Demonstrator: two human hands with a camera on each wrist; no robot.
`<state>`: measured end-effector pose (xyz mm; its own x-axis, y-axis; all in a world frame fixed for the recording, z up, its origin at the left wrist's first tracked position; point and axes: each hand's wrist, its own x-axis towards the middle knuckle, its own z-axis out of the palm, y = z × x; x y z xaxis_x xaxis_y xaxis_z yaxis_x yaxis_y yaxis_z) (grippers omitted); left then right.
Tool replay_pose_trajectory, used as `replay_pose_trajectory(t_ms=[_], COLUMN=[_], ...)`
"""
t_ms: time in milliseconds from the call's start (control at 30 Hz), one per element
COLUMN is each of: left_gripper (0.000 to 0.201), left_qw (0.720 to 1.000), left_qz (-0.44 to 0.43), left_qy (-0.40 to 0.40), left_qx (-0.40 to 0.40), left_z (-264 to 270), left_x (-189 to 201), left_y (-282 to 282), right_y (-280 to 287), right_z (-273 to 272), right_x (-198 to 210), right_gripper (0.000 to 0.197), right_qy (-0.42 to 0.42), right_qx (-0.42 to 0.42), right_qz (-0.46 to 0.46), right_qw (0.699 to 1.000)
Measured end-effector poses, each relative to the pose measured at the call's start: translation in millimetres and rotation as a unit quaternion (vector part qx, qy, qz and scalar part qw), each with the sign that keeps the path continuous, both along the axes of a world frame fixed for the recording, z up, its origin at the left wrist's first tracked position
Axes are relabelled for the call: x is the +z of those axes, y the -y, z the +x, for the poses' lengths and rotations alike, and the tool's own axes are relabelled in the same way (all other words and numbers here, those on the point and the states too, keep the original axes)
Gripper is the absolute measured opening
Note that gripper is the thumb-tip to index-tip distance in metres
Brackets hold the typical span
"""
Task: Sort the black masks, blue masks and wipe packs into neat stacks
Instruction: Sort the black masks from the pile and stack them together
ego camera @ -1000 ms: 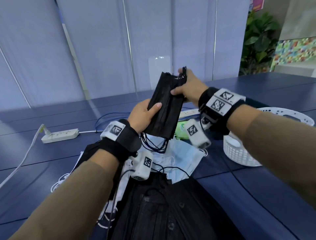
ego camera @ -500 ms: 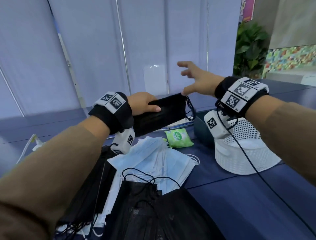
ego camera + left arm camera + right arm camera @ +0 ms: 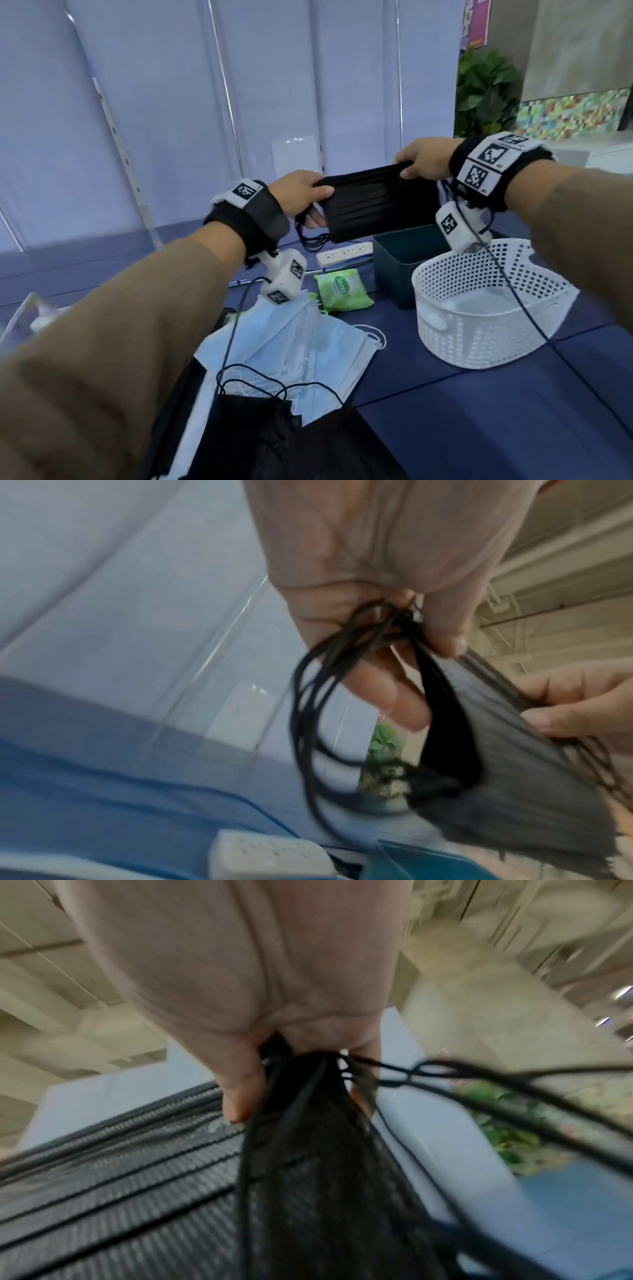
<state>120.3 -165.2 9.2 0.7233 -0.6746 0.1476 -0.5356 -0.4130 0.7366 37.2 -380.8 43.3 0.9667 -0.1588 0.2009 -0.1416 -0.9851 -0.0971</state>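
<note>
A bundle of black masks [image 3: 378, 202] hangs level in the air above the table, held at both ends. My left hand [image 3: 305, 197] pinches its left end [image 3: 445, 696], ear loops [image 3: 318, 723] dangling below. My right hand [image 3: 423, 164] grips the right end [image 3: 308, 1150] between thumb and fingers. Below, on the table, lie a loose pile of blue masks [image 3: 301, 342], more black masks [image 3: 274, 438] nearer me, and a green wipe pack [image 3: 342, 289] behind the blue masks.
A dark green bin [image 3: 394, 263] stands under the held masks, with a white perforated basket [image 3: 486, 308] to its right. A white power strip [image 3: 344, 253] lies behind the wipe pack. Blue table surface [image 3: 496, 418] spreads at the front right.
My right hand, which was lifted off and open half a second ago, has come back and taken the right end of the black masks. The bundle went from upright to level.
</note>
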Motion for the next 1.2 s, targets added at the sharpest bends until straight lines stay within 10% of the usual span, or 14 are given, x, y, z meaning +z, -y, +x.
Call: replay_pose_trajectory(t_ms=[200, 300, 467, 733, 1033, 1200], left_gripper=[0.021, 0.030, 0.026, 0.030, 0.039, 0.032], left_qw=[0.989, 0.986, 0.887, 0.816, 0.822, 0.841], left_qz=[-0.098, 0.144, 0.426, 0.519, 0.481, 0.452], left_qy=[-0.066, 0.052, 0.177, 0.254, 0.284, 0.261], left_qx=[0.094, 0.066, -0.026, -0.005, -0.108, -0.141], left_z=[2, 12, 21, 60, 29, 30], left_x=[-32, -48, -66, -107, -103, -107], left_y=[90, 121, 153, 181, 180, 172], right_y=[54, 72, 95, 86, 66, 58], right_z=[11, 28, 48, 64, 67, 64], right_x=[-10, -27, -57, -74, -75, -68], right_gripper=[0.019, 0.021, 0.018, 0.033, 0.036, 0.031], right_qy=[0.028, -0.036, -0.144, -0.304, -0.332, -0.302], right_qx=[-0.093, -0.098, -0.105, -0.061, -0.114, -0.102], right_qz=[0.002, -0.031, -0.040, -0.035, -0.180, -0.102], right_qw=[0.995, 0.994, 0.983, 0.950, 0.919, 0.942])
